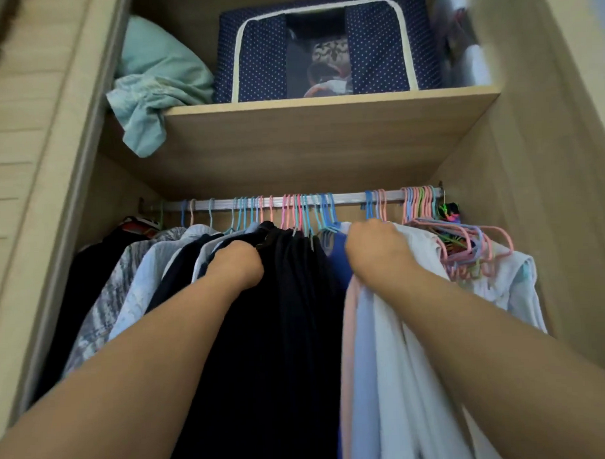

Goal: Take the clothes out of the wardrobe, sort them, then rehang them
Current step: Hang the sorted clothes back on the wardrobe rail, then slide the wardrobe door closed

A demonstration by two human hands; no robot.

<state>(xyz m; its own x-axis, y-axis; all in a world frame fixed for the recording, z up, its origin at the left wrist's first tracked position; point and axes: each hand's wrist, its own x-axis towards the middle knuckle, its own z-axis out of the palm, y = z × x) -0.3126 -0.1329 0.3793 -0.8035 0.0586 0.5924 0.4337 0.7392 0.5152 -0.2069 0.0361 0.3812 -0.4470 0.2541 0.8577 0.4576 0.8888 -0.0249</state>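
Black garments point(289, 298) gripped by left hand point(239, 264), right hand point(377, 250) fingers clutching white clothes point(394, 346), under rail point(293, 200)

text: none legible | labels: none | brands: none

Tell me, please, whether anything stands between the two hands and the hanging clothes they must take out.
Nothing visible does: the left hand already grips the black garments, and the right hand grips the white garments.

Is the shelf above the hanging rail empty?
No: the shelf holds a navy dotted storage box and bundled mint-green fabric.
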